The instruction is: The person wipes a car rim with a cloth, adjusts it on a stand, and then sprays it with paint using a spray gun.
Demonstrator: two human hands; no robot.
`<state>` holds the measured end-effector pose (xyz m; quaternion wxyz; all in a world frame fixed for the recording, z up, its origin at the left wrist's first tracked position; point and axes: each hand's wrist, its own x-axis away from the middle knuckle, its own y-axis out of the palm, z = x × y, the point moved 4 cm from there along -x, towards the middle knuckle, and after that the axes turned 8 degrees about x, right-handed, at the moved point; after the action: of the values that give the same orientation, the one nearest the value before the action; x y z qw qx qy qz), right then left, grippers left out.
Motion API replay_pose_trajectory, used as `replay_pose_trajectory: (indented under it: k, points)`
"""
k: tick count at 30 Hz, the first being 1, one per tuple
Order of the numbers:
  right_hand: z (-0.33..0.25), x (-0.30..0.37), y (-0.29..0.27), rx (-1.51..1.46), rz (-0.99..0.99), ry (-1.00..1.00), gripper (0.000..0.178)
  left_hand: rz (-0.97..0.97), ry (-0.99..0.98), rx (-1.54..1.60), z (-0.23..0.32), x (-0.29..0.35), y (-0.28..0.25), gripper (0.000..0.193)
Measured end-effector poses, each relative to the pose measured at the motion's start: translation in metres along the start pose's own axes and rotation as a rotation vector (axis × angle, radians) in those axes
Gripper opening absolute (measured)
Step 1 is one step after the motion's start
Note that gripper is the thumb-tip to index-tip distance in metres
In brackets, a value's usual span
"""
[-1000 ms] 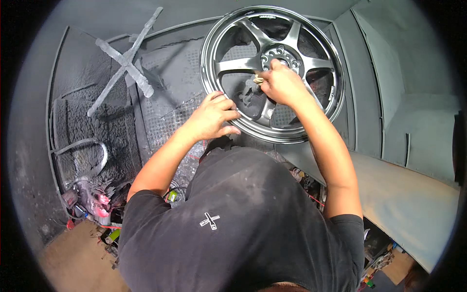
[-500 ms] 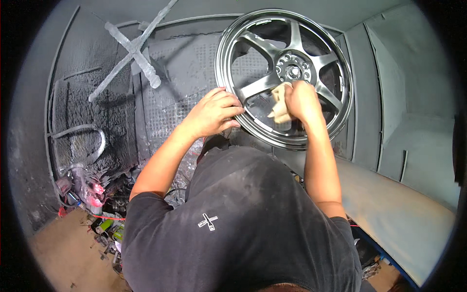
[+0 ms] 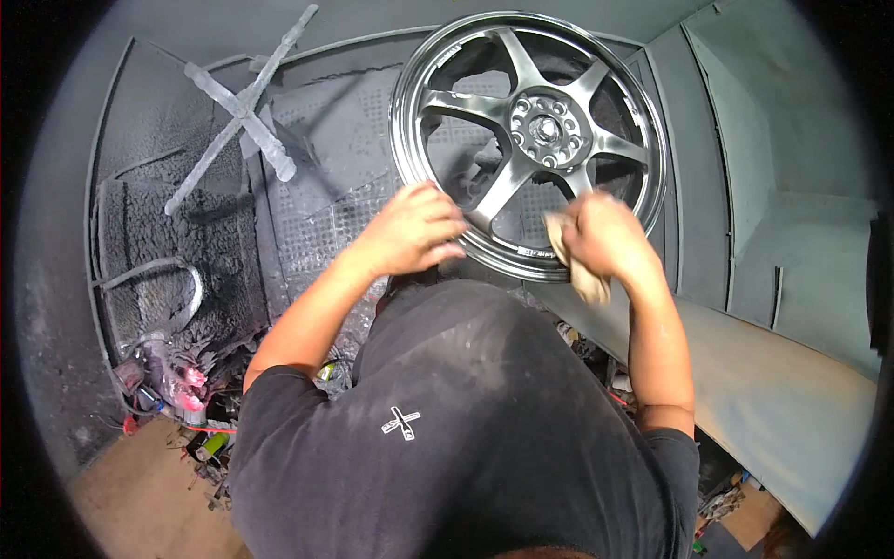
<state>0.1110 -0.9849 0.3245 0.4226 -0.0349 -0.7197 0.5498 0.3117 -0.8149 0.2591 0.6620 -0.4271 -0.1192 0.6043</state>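
Matte grey walls (image 3: 815,121), glossy spoked wheel (image 3: 549,130), crumpled cloth (image 3: 585,278)

left hand (image 3: 416,230) — half-curled, palm down | right hand (image 3: 603,235) — clenched, blurred

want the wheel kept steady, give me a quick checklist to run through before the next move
1. Left hand at the rim of the wheel: ok, lower left side.
2. Cloth held in the right hand: ok.
3. Hub free of the cloth: ok, the cloth is at the lower right.
4. Grey cross-shaped piece apart from the wheel: ok, off to the left.
5. Support beneath the wheel secure: cannot tell, hidden.
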Motion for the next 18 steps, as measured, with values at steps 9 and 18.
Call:
replay_pose_trajectory:
  k: [9,18]
  points:
    - [-0.053,-0.082,-0.001,0.124,0.251,-0.155,0.035,-0.057,0.015,-0.179,-0.032,-0.001,-0.051,0.048]
    - [-0.096,-0.066,0.032,-0.165,0.053,-0.301,0.033,-0.008,-0.124,-0.162,-0.002,0.011,0.015,0.04]
